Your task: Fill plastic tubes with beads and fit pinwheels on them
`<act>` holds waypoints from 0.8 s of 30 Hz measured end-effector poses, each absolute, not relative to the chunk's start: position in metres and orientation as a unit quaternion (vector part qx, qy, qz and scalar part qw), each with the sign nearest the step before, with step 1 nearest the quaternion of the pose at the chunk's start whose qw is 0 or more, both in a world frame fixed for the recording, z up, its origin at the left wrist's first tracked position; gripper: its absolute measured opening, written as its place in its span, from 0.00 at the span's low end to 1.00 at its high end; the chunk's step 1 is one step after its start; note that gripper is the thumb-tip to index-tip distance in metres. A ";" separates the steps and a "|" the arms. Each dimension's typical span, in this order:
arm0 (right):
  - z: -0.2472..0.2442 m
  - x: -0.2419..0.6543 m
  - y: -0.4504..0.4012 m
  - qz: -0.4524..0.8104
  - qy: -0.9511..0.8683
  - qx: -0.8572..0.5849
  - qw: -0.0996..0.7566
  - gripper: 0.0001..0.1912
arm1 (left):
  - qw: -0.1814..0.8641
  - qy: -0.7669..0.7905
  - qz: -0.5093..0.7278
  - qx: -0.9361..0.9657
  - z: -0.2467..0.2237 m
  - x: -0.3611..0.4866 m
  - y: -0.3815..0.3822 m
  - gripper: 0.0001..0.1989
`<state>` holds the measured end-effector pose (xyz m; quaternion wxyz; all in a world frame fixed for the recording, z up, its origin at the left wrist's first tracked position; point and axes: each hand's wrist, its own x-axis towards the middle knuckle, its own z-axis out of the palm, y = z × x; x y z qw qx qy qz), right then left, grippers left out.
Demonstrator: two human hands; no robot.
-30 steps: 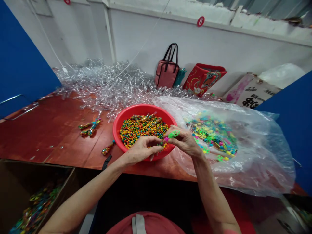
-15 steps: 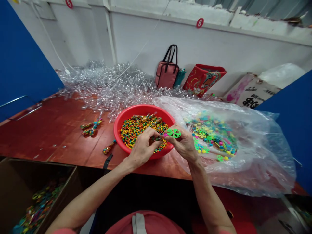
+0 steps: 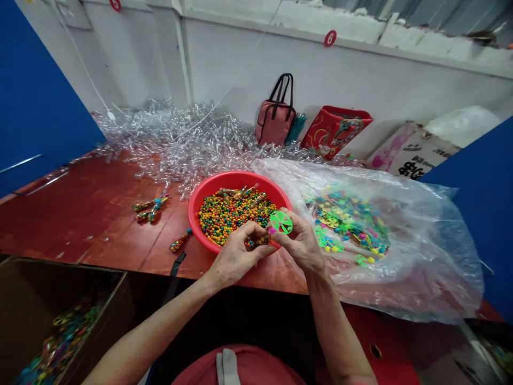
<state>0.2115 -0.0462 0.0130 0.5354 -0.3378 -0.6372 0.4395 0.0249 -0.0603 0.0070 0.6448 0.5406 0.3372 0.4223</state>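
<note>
Right-hand grip (image 3: 300,247) closed, thumb and forefinger pinching a neon-green pinwheel (image 3: 281,222) at its pink stem, wrist bent back, forearm rising from the lower right. Left-hand grip (image 3: 236,258) curled and nearly shut, fingertips (image 3: 256,229) on what looks like a short bead-filled clear tube (image 3: 256,242), right up against the pink stem, knuckles high, forearm slanting in from the lower left. Both hands together over the near rim of a red plastic basin (image 3: 236,179), heaped with multicoloured beads (image 3: 236,214), a few clear tubes (image 3: 244,191) lying on top! Just right, a clear plastic bag (image 3: 433,278) holding loose pinwheels (image 3: 348,219). Left on the bench (image 3: 80,224), one filled tube (image 3: 180,240) and a small bunch of pinwheel sticks (image 3: 150,208). Behind the basin, a great heap of empty clear tubes (image 3: 172,144). Down at lower left, an open cardboard box (image 3: 32,299) with more pinwheels (image 3: 60,337) inside.
</note>
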 end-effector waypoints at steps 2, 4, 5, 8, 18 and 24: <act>0.012 0.211 -0.047 0.459 -0.628 -0.333 0.533 0.16 | 0.683 0.317 0.396 0.525 0.010 0.025 -0.062 0.22; 0.008 0.214 -0.048 0.511 -0.615 -0.309 0.515 0.23 | 0.742 0.282 0.356 0.493 0.013 0.024 -0.064 0.23; 0.005 0.216 -0.047 0.538 -0.602 -0.297 0.510 0.27 | 0.765 0.268 0.342 0.476 0.014 0.023 -0.065 0.23; -0.005 0.218 -0.048 0.579 -0.555 -0.297 0.519 0.30 | 0.795 0.239 0.317 0.458 0.010 0.023 -0.067 0.24; -0.003 0.193 -0.065 0.458 -0.552 -0.333 0.612 0.23 | 0.656 0.336 0.401 0.544 0.001 0.027 -0.071 0.21; -0.012 0.192 -0.070 0.507 -0.552 -0.269 0.606 0.25 | 0.737 0.292 0.298 0.532 -0.004 0.016 -0.077 0.20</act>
